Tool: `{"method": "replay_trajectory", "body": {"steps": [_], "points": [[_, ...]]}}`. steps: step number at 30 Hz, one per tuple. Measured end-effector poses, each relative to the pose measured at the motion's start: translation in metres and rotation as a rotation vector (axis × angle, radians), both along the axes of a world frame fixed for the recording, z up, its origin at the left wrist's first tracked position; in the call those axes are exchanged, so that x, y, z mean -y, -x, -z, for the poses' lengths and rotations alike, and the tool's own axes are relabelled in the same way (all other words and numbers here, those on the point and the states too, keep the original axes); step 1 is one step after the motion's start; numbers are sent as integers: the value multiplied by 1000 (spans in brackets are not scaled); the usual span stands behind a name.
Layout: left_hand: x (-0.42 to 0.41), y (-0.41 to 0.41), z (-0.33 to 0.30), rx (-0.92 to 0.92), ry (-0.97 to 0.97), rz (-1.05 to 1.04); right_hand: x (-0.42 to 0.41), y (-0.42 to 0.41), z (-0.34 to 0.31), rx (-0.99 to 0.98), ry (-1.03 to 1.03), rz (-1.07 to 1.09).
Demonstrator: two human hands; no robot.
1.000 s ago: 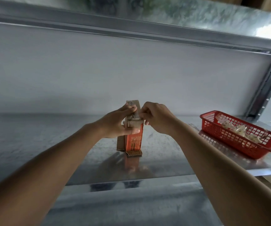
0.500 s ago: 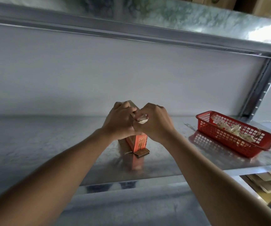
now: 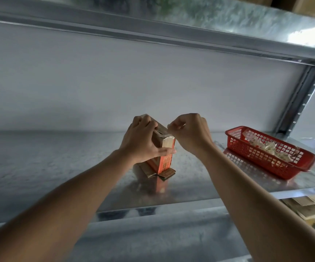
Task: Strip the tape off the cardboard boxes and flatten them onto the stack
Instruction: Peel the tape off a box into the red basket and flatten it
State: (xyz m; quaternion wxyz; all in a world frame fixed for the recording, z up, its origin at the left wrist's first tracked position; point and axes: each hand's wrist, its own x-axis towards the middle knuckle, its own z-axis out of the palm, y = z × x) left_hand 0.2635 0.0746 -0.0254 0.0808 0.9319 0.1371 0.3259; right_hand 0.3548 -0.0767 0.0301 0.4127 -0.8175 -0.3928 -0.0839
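Note:
A small orange and brown cardboard box [image 3: 163,161] stands upright on the metal shelf [image 3: 58,167], its bottom flaps splayed out. My left hand [image 3: 143,140] grips the box from the left, fingers over its top and thumb across its front. My right hand [image 3: 189,132] is just to the right of the box top, fingers curled, pinching a strip of clear tape [image 3: 169,127] that runs back to the box top.
A red plastic basket [image 3: 262,161] holding crumpled tape pieces sits at the right of the shelf. A metal upright [image 3: 300,103] rises behind it. Flattened cardboard pieces [image 3: 308,207] lie below the shelf at lower right. Another shelf [image 3: 171,31] runs overhead.
My right hand has drawn away from the left hand, up and to the right, peeling tape off the box top. The box top is now uncovered. The view shifted slightly.

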Motion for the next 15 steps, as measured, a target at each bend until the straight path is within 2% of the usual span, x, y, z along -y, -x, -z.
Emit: {"method": "replay_trajectory", "body": {"steps": [3,6,8,12,15], "points": [[-3,3,2,-18,30,15,4,-2,-4,59,121,-103],[-11,3,2,-75,76,43,4,-8,3,58,103,-106],[-17,4,1,-87,115,64,2,-16,11,-59,64,-83],[-29,11,-7,-87,249,229,-2,-12,30,-485,-97,-218],[-42,16,-11,-169,348,283,-5,-4,46,-548,-252,-289]]}}
